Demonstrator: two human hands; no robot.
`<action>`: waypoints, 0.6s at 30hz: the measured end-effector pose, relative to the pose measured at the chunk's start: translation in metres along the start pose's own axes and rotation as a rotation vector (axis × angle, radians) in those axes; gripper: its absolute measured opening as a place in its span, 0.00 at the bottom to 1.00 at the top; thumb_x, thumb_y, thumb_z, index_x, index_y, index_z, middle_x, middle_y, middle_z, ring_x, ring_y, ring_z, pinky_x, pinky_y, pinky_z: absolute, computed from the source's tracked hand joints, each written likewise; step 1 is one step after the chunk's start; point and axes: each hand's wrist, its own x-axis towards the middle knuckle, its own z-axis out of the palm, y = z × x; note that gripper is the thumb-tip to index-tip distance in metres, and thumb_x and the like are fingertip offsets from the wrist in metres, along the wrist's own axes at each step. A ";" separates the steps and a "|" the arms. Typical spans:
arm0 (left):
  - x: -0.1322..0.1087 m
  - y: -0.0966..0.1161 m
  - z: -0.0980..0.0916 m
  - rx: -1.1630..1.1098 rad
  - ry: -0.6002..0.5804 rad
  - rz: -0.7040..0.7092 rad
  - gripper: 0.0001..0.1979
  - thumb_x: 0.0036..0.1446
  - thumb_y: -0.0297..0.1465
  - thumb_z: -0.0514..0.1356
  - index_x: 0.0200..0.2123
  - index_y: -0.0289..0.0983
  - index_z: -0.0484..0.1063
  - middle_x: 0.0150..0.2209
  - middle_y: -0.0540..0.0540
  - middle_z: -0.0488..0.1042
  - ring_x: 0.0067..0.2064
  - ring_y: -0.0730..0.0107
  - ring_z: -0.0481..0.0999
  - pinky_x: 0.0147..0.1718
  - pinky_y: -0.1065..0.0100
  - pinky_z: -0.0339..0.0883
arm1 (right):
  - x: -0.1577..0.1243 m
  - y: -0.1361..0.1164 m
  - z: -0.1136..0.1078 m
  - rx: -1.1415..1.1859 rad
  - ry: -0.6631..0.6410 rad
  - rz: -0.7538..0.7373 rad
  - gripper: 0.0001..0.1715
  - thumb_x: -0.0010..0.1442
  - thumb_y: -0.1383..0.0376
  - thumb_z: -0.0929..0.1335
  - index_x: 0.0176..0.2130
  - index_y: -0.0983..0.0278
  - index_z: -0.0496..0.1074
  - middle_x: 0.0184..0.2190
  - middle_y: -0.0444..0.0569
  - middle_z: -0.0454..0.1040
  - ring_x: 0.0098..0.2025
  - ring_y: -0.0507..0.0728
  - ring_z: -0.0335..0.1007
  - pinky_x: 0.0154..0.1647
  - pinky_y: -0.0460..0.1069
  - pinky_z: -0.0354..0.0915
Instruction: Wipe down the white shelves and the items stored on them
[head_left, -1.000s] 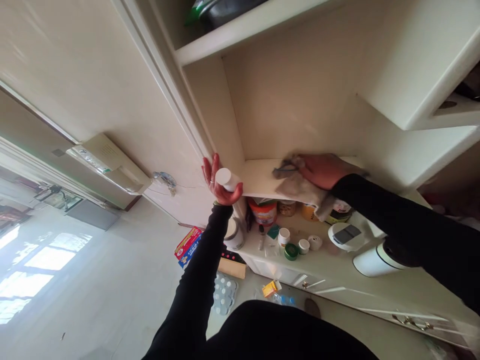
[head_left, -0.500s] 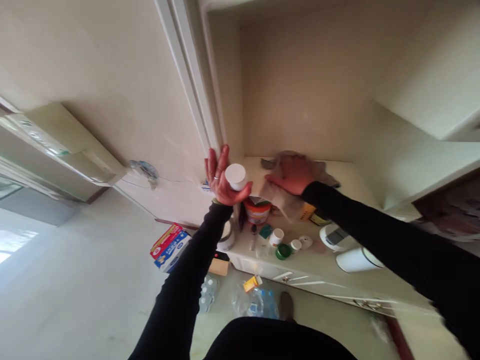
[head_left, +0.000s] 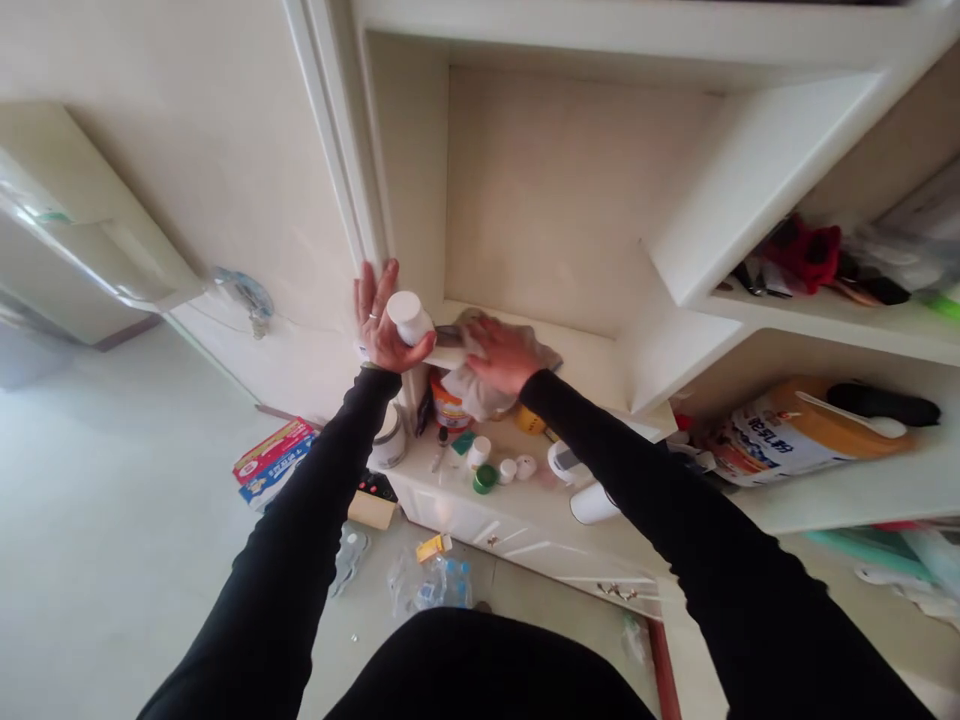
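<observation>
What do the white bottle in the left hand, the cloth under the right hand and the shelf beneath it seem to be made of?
White bottle: probably plastic, smooth, opaque and evenly white.
Cloth: fabric, dull greyish, bunching into soft folds; the fibre is unclear.
Shelf: perhaps painted wood or board; its smooth, even cream surface hides the core.

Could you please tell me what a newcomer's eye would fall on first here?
Probably the white bottle in the left hand, near the cabinet's left edge. Next might come the right hand, spread over a cloth on the shelf, then the bright red box left of the left sleeve.
</observation>
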 end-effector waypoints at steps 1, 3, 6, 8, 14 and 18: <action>0.000 0.002 0.000 0.014 -0.002 0.005 0.48 0.41 0.60 0.73 0.61 0.41 0.78 0.76 0.32 0.70 0.87 0.36 0.43 0.86 0.39 0.36 | -0.014 0.015 -0.002 -0.007 0.001 0.022 0.45 0.78 0.49 0.59 0.83 0.66 0.56 0.86 0.58 0.49 0.87 0.70 0.45 0.86 0.64 0.47; -0.001 0.007 -0.001 0.033 0.007 0.012 0.43 0.44 0.56 0.73 0.61 0.40 0.78 0.78 0.31 0.67 0.87 0.39 0.41 0.86 0.40 0.35 | -0.039 0.043 -0.007 -0.035 -0.007 0.105 0.45 0.78 0.49 0.58 0.82 0.68 0.56 0.86 0.60 0.49 0.87 0.69 0.45 0.87 0.64 0.47; -0.006 0.024 -0.002 0.043 0.045 0.003 0.35 0.50 0.49 0.72 0.59 0.40 0.77 0.80 0.34 0.64 0.88 0.44 0.39 0.85 0.39 0.37 | -0.069 0.069 -0.011 -0.069 0.005 0.231 0.45 0.78 0.49 0.56 0.82 0.69 0.56 0.85 0.63 0.49 0.87 0.71 0.45 0.86 0.66 0.49; -0.013 0.040 -0.001 0.057 0.072 -0.024 0.31 0.54 0.46 0.70 0.59 0.41 0.77 0.81 0.36 0.61 0.88 0.47 0.37 0.85 0.38 0.40 | -0.084 0.073 -0.011 -0.072 0.043 0.293 0.46 0.78 0.48 0.56 0.82 0.69 0.57 0.85 0.65 0.50 0.86 0.73 0.47 0.84 0.70 0.51; -0.041 0.073 0.020 -0.039 0.037 -0.029 0.35 0.62 0.45 0.69 0.68 0.37 0.69 0.77 0.29 0.68 0.83 0.46 0.61 0.78 0.47 0.63 | -0.117 0.074 0.004 -0.092 0.146 0.314 0.52 0.75 0.41 0.58 0.80 0.74 0.59 0.82 0.76 0.52 0.84 0.82 0.49 0.81 0.75 0.52; -0.036 0.064 0.043 -0.108 -0.119 -0.255 0.29 0.66 0.45 0.69 0.63 0.37 0.70 0.54 0.34 0.85 0.58 0.46 0.87 0.58 0.50 0.81 | -0.114 0.085 0.009 -0.091 0.164 0.313 0.54 0.75 0.38 0.57 0.79 0.72 0.60 0.82 0.74 0.55 0.83 0.81 0.51 0.81 0.74 0.53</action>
